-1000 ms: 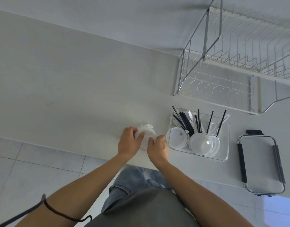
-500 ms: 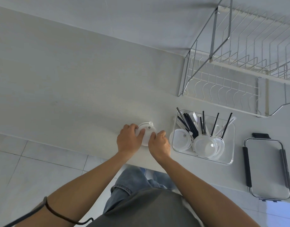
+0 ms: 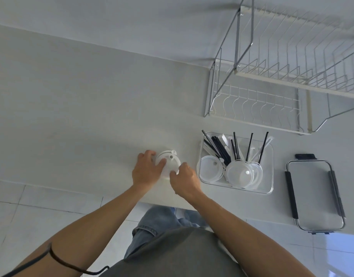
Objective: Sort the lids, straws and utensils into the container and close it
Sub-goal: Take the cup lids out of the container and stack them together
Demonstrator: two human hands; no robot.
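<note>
A small stack of clear plastic cup lids (image 3: 171,161) lies on the white counter near its front edge. My left hand (image 3: 147,169) grips the stack from the left and my right hand (image 3: 185,179) pinches its right rim. To the right stands a clear rectangular container (image 3: 269,188) holding several clear lids (image 3: 239,175), black straws (image 3: 220,148) and white utensils (image 3: 226,139). The container's lid (image 3: 312,194), clear with black side clips, lies flat on the counter further right.
A white wire dish rack (image 3: 272,100) stands at the back right against the wall. The counter edge (image 3: 72,190) runs just below my hands, with tiled floor beneath. The counter surface (image 3: 82,116) spreads left of the hands.
Both hands stay on the stack of lids at the same spot; the right hand's fingers have shifted slightly along the rim. The camera view has moved a little.
</note>
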